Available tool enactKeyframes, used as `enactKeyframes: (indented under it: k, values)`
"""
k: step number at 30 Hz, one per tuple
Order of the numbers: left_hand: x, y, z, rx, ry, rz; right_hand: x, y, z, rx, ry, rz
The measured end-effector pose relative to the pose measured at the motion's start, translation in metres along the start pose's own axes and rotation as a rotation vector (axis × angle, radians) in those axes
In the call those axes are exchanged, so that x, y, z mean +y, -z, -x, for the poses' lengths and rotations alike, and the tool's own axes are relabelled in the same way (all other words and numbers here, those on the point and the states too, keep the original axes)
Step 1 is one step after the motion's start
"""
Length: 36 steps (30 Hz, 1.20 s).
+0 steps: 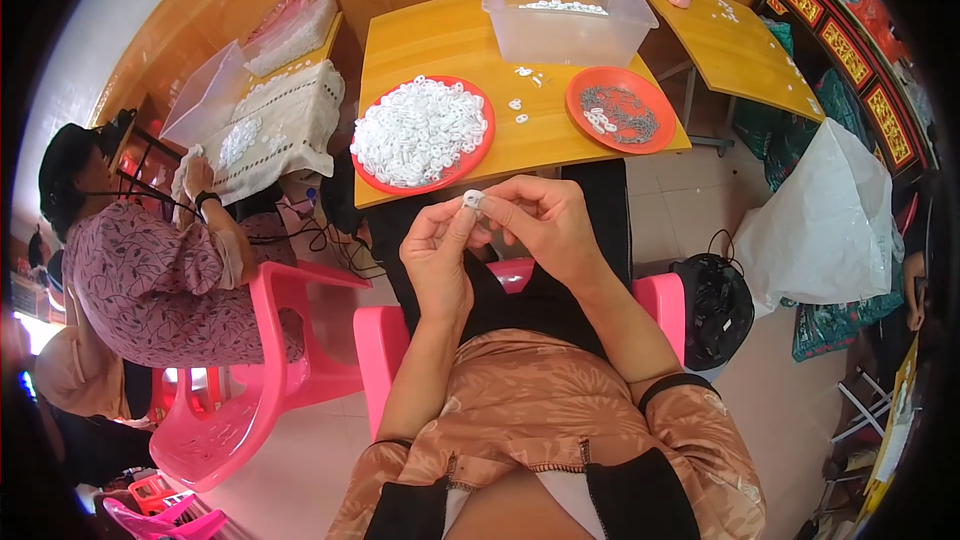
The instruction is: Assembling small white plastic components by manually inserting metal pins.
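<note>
Between my two hands, above my lap, is a small white plastic piece [473,198] with a hole in it. My left hand [440,240] pinches it between thumb and fingers, and my right hand [545,225] closes on its other side with the fingertips. Whether the right fingers also hold a small pin is too fine to make out. Just beyond my left hand, a red plate [487,145] is heaped with similar white pieces [420,130]. Farther right, an orange-red plate [622,80] carries thin grey metal pins [635,125] and a few white pieces.
A clear plastic bin [560,35] stands at the back of the yellow table [410,40]. At the left, a person [160,260] works at a cloth-covered table [310,115]. Pink chairs [260,380], a white sack [830,220] and a black bag [712,310] surround me.
</note>
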<state>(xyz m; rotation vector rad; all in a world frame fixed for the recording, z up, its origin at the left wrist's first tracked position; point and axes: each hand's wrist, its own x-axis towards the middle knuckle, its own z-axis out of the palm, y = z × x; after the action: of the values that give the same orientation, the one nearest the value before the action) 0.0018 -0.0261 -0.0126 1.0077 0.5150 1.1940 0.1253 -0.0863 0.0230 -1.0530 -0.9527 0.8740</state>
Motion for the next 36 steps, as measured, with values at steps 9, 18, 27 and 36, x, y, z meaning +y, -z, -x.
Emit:
enactKeyframes:
  k: [9,18,27,36]
  values:
    - [0.002,0.018,-0.017,-0.364,-0.181,-0.098,-0.004,0.001,0.002,-0.091,-0.147,-0.11]
    - [-0.007,0.008,-0.008,-0.208,-0.267,-0.106,-0.005,-0.007,0.003,-0.092,-0.19,-0.164]
    - [-0.001,0.011,-0.006,-0.219,0.008,0.303,-0.006,-0.011,0.0,-0.154,0.461,0.601]
    - [-0.005,0.013,-0.004,-0.22,0.01,0.298,-0.004,-0.011,0.003,-0.172,0.522,0.813]
